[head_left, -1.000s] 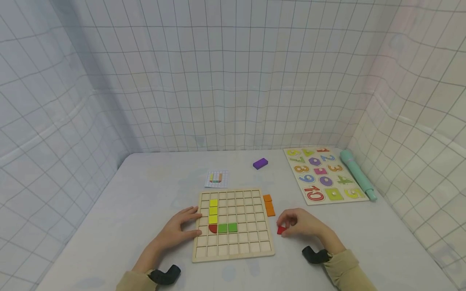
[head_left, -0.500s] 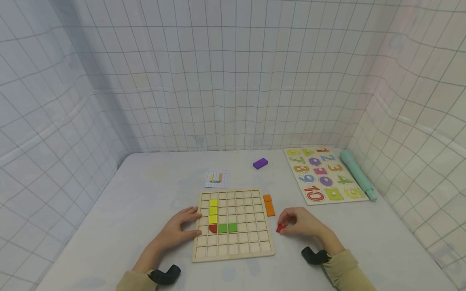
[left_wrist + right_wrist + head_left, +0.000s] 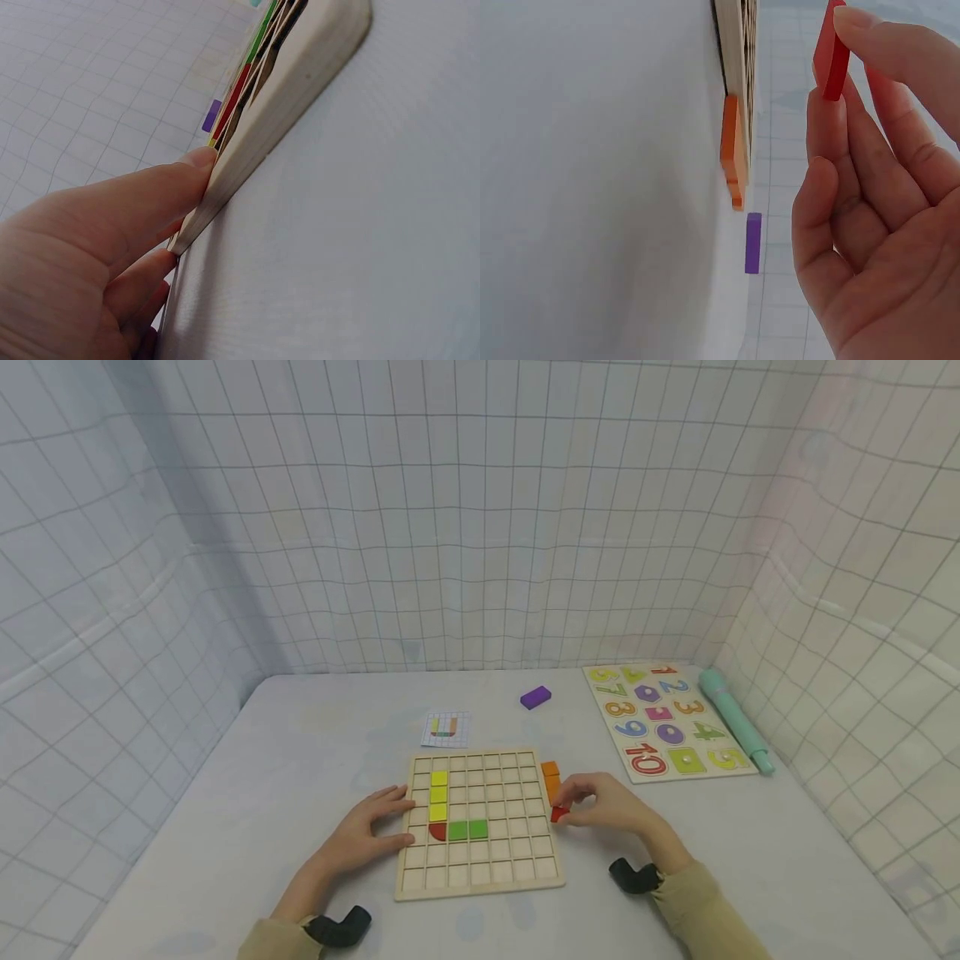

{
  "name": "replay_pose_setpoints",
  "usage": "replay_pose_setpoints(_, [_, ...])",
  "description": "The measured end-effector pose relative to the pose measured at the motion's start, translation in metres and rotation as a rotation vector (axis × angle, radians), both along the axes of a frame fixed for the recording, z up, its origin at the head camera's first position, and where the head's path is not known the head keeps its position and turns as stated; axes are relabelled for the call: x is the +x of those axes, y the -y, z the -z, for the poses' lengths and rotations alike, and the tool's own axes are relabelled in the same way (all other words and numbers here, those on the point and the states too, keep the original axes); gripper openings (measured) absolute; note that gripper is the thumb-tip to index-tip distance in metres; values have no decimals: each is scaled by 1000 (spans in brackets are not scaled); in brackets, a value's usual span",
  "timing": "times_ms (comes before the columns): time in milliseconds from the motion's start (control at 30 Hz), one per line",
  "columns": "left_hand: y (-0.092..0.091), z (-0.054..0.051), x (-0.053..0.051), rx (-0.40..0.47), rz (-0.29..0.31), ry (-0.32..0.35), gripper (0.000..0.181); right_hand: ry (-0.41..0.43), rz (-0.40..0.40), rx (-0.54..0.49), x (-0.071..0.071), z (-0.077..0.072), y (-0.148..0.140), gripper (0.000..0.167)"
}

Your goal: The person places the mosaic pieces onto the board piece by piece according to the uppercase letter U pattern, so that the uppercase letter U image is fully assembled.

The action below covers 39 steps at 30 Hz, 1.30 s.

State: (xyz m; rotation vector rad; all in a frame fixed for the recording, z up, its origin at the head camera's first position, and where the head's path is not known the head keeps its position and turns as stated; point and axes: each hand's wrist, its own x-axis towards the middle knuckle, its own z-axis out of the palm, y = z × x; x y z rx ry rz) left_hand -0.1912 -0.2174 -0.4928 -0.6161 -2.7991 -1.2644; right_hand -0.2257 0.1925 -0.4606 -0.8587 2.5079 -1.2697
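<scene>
My right hand (image 3: pixel 600 806) pinches the red tile (image 3: pixel 559 815) beside the grid board (image 3: pixel 497 811).
Head: vacant cells adjoin the green tiles (image 3: pixel 477 829); moving inward likely calls for clearing the rim (image 3: pixel 480 890) and nearby orange tiles (image 3: pixel 551 769). Left wrist: my left hand (image 3: pixel 97 225), fingers extended, touches the board's edge. Right wrist: the tile is apart from the board.

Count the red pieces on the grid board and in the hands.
2. One red quarter-round sits in the grid board, between the yellow tiles and green tiles; one red piece is pinched in the right hand. Others could be hidden.
</scene>
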Motion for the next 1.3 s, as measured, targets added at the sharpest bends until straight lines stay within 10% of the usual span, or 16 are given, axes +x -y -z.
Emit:
replay_pose_setpoints(500, [-1,-3,1,-13,0,8,53,-37,-209,33,-17,-12,59,17])
replay_pose_setpoints(1300, [-1,-3,2,-14,-7,19,52,30,-252,115,-19,-4,83,15])
